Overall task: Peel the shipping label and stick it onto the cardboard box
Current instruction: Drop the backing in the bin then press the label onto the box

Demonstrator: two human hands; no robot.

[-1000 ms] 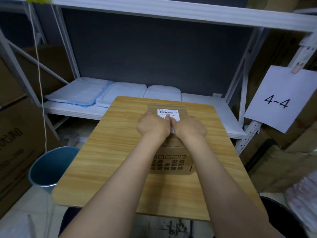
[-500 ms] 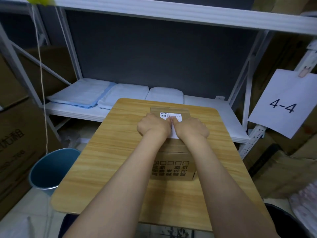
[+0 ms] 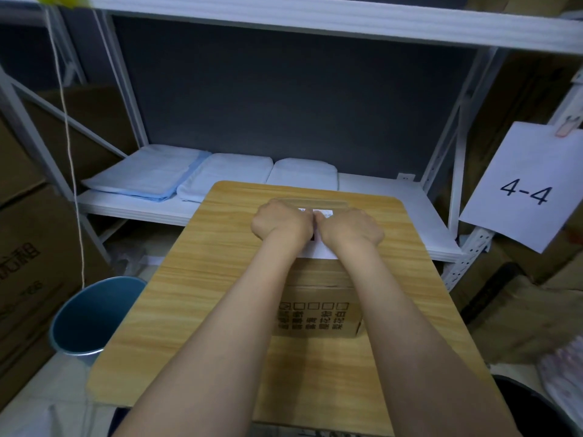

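We're on the sticking step: left hand (image 3: 280, 223) and right hand (image 3: 351, 228), fingers curled, press the shipping label (image 3: 318, 253) beneath them onto the cardboard box (image 3: 318, 307). Next, smooth outward.

Two bare forearms enter from near edge, no sleeves visible anywhere along them. Left hand (image 3: 281, 223) bare: no glove, ring, watch or band at wrist. Right hand (image 3: 350, 228) likewise bare, wrist unadorned. Backs of both hands face camera; knuckles rounded, fingertips hidden from view. Forearms smooth, unmarked, widening toward near edge. Nothing worn shows in frame.
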